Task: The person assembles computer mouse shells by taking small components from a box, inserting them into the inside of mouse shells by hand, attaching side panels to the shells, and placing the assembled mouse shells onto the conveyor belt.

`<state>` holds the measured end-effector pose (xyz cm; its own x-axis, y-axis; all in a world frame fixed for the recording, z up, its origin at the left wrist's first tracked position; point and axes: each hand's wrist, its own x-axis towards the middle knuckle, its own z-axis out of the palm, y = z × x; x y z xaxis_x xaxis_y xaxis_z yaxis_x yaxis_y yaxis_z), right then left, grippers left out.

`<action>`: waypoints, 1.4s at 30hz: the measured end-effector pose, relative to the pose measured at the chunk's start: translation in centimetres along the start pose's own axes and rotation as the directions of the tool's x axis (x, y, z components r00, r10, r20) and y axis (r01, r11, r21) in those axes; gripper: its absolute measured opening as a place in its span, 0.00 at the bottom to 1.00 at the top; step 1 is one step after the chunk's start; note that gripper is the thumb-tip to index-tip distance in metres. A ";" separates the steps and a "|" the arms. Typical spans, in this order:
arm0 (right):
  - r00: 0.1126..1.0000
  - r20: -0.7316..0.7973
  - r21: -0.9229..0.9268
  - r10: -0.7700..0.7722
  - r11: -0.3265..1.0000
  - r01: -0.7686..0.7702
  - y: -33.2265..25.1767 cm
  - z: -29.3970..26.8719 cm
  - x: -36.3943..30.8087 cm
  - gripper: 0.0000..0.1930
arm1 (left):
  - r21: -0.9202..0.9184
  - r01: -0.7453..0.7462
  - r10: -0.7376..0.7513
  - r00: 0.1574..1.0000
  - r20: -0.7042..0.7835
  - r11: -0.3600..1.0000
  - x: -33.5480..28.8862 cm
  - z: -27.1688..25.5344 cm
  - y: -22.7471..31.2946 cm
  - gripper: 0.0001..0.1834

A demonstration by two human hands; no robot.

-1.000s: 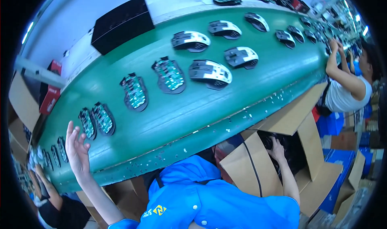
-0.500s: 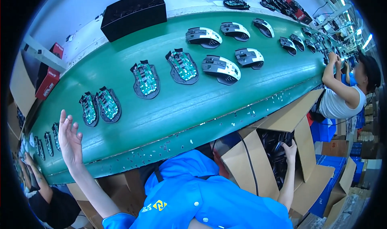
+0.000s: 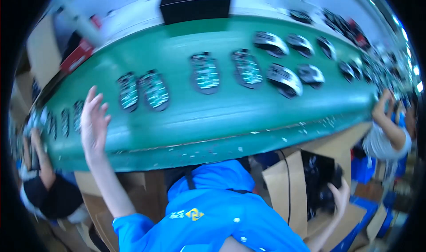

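Note:
My left hand [image 3: 94, 121] is raised over the near left side of the green conveyor belt [image 3: 177, 125], fingers apart and holding nothing. Nearest to it are opened mouse bases with green circuit boards, one of them [image 3: 128, 92] just to its right. At lower right, my right hand [image 3: 341, 194] is at an open cardboard box [image 3: 284, 185] filled with dark plastic pieces [image 3: 317, 179]. Its fingers are closed around a black plastic part [image 3: 337, 174], whose exact shape is blurred. White-and-black mice [image 3: 284, 80] sit on the belt farther right.
A black bin [image 3: 195, 5] stands on the white ledge behind the belt. Co-workers' arms reach in at the far left [image 3: 42, 159] and far right [image 3: 384, 108]. A dark cable [image 3: 288, 185] hangs before the cardboard box. Small scraps lie along the belt's near edge.
The view has turned left, so the belt and its contents appear farther right, and it is blurred. My right hand has lifted a black part slightly from the pile; my left stays open.

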<state>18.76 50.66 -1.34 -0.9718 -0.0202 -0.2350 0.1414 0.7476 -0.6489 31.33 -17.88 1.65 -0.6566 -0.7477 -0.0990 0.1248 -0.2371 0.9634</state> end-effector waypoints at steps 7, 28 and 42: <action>0.968 -0.051 -0.028 -0.246 0.969 0.244 -9.6 -8.0 0.7 0.29 | 0.125 -0.119 0.141 0.973 -0.185 0.985 -0.7 -6.0 1.9 0.24; -0.634 0.621 0.224 -0.461 -0.671 0.707 -54.4 44.9 -2.2 0.16 | 0.905 0.303 0.807 0.427 -0.408 0.298 9.8 -38.5 5.7 0.28; -0.291 0.812 0.273 -0.505 -0.112 0.956 -59.1 41.8 -2.5 0.33 | 0.800 0.518 0.709 0.438 -0.553 0.304 25.0 -53.8 11.0 0.52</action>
<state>20.68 -21.23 7.34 0.3647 -0.9112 -0.1916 -0.8929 -0.2839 -0.3493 56.28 -72.58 -3.63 0.2122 -0.8382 0.5024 -0.8971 0.0369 0.4404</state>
